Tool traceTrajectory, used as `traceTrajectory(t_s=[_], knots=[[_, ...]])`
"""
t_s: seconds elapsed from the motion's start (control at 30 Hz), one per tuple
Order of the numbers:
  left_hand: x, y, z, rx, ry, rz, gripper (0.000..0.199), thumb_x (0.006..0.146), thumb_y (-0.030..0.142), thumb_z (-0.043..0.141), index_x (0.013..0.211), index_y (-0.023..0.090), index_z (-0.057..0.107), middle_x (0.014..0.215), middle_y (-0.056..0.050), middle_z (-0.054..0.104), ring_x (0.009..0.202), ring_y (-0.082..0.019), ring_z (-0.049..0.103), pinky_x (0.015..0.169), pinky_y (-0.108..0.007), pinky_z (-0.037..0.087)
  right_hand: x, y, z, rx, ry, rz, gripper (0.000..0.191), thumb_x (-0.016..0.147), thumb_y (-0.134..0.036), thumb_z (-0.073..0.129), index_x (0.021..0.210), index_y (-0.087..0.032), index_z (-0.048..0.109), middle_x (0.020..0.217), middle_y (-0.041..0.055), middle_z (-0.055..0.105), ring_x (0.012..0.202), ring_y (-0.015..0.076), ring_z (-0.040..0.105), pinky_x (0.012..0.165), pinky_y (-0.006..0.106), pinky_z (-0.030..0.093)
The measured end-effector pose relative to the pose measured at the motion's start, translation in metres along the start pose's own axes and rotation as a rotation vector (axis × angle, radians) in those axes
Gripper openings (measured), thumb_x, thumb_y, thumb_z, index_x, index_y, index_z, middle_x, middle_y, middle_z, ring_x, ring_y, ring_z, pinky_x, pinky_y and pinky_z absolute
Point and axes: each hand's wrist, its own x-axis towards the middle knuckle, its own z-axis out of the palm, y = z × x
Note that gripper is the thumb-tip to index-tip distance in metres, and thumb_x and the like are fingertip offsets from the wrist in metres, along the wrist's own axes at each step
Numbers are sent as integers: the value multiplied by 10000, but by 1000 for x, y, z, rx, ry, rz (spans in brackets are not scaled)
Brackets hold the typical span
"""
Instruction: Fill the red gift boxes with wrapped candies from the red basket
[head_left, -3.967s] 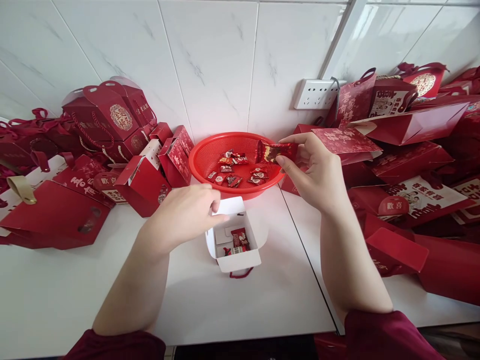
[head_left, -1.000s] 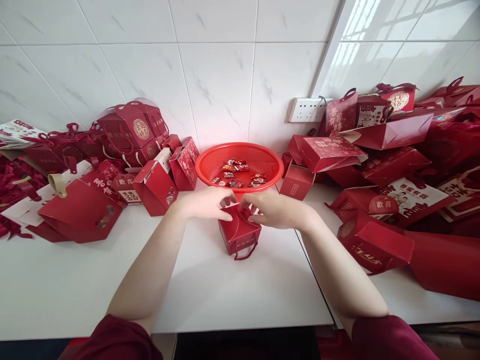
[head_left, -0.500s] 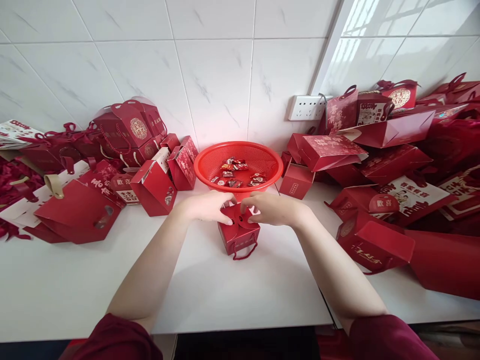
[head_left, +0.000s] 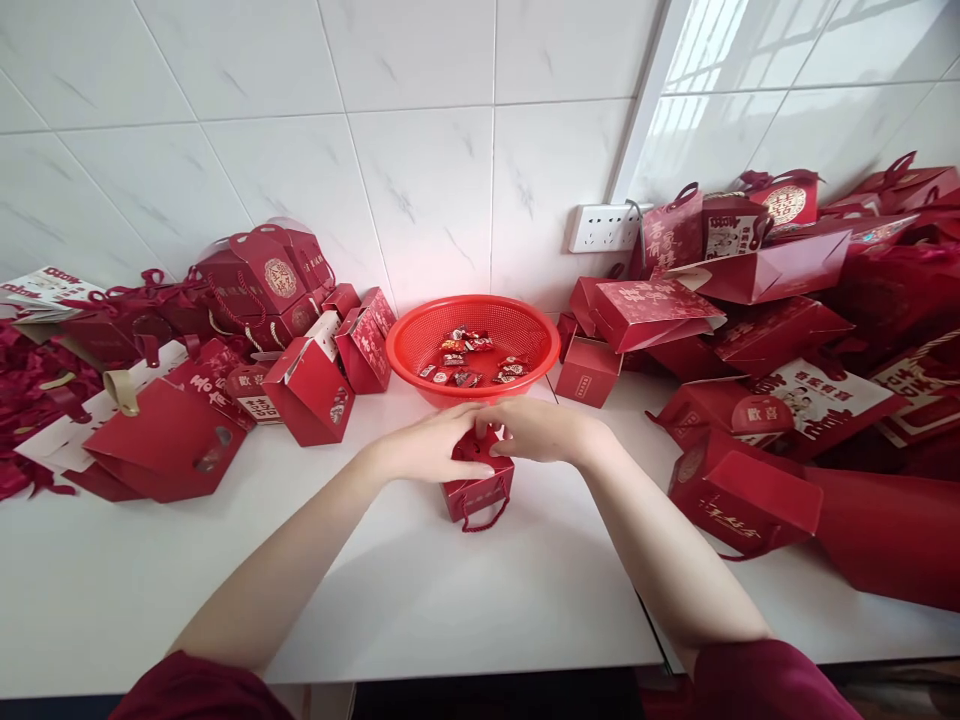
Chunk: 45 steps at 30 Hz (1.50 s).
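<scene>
A small red gift box (head_left: 477, 496) stands on the white table in front of me, with a dark red cord handle (head_left: 486, 524) hanging down its near side. My left hand (head_left: 427, 446) holds its top from the left, thumb lying across the lid and fingers reaching to the far side. From the right, my right hand (head_left: 541, 430) has its curled fingers on the top flaps. Both hands partly cover the lid. Just behind the box is a red plastic basket (head_left: 405, 345) with several wrapped candies (head_left: 466, 342) in it.
Red gift boxes are piled on the left (head_left: 165, 440) and right (head_left: 750, 490) of the white table (head_left: 420, 610). A white power strip (head_left: 600, 229) is fixed to the tiled wall behind. A dark seam runs through the table near my right forearm.
My left hand has moved further over the box, its thumb now across the lid. My right fingers have shifted on the flaps. The camera view has tilted slightly upward.
</scene>
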Motion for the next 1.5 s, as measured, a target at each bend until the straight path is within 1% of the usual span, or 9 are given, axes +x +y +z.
traceTrajectory(t_s=[0.1, 0.27, 0.4, 0.6, 1.03, 1.17, 1.27, 1.4, 1.5], knots=[[-9, 0, 18, 53, 140, 29, 634, 861, 549, 628, 1402, 255, 479, 1455, -96, 511, 1307, -311, 497, 1080, -432, 429, -5, 0, -4, -55, 30, -39, 217, 853, -139, 556, 1002, -211, 696, 969, 48, 702, 813, 186, 619, 619, 262, 397], [-21, -8, 43, 138, 367, -115, 740, 902, 551, 567, 1528, 224, 345, 1557, -116, 408, 1406, -338, 415, 1141, -496, 387, -4, -1, -2, -85, 77, -36, 143, 919, -213, 535, 899, -192, 675, 959, 62, 683, 785, 176, 600, 619, 264, 379], [-27, -16, 58, 161, 446, -174, 772, 926, 548, 526, 1549, 156, 293, 1583, -130, 365, 1448, -314, 361, 1182, -486, 350, 9, -3, 9, -89, 3, 61, 148, 916, -285, 544, 807, -190, 577, 754, 24, 611, 621, 145, 516, 533, 267, 319], [-38, -26, 76, 159, 564, -87, 631, 996, 377, 440, 1564, 182, 245, 1609, -94, 320, 1485, -248, 291, 1213, -440, 318, 22, 5, 19, -78, -38, 101, 246, 906, -362, 544, 727, -200, 496, 682, -4, 539, 571, 121, 436, 510, 261, 282], [-39, -29, 79, 169, 603, 28, 546, 992, 344, 440, 1511, 187, 379, 1546, -91, 407, 1431, -241, 364, 1192, -410, 339, 19, 4, 16, -67, -58, 94, 236, 931, -315, 507, 729, -196, 477, 669, -10, 516, 563, 115, 396, 522, 265, 260], [-41, -31, 79, 270, 565, 47, 722, 940, 520, 517, 1540, 159, 340, 1585, -125, 351, 1456, -301, 324, 1197, -473, 299, 14, 4, 12, -62, -42, 79, 221, 931, -247, 487, 718, -196, 452, 658, -16, 494, 567, 115, 392, 527, 264, 262], [-41, -33, 80, 366, 554, 64, 798, 869, 617, 584, 1515, 184, 404, 1602, -129, 326, 1469, -357, 295, 1205, -550, 231, 11, 6, 10, -68, -8, 53, 185, 901, -185, 491, 719, -193, 458, 669, -18, 491, 578, 113, 391, 529, 260, 259], [-41, -32, 82, 438, 558, 101, 619, 940, 480, 529, 1483, 194, 455, 1563, -90, 413, 1471, -318, 324, 1226, -564, 155, 7, 7, 6, -132, 5, 85, 184, 901, -217, 510, 720, -187, 497, 682, 1, 542, 589, 120, 417, 531, 262, 272], [-41, -31, 82, 448, 544, 122, 562, 956, 416, 511, 1469, 189, 476, 1522, -74, 477, 1467, -309, 336, 1227, -563, 172, 5, 6, 3, -145, -17, 101, 192, 927, -257, 510, 758, -180, 557, 727, 23, 617, 626, 134, 490, 562, 262, 314]])
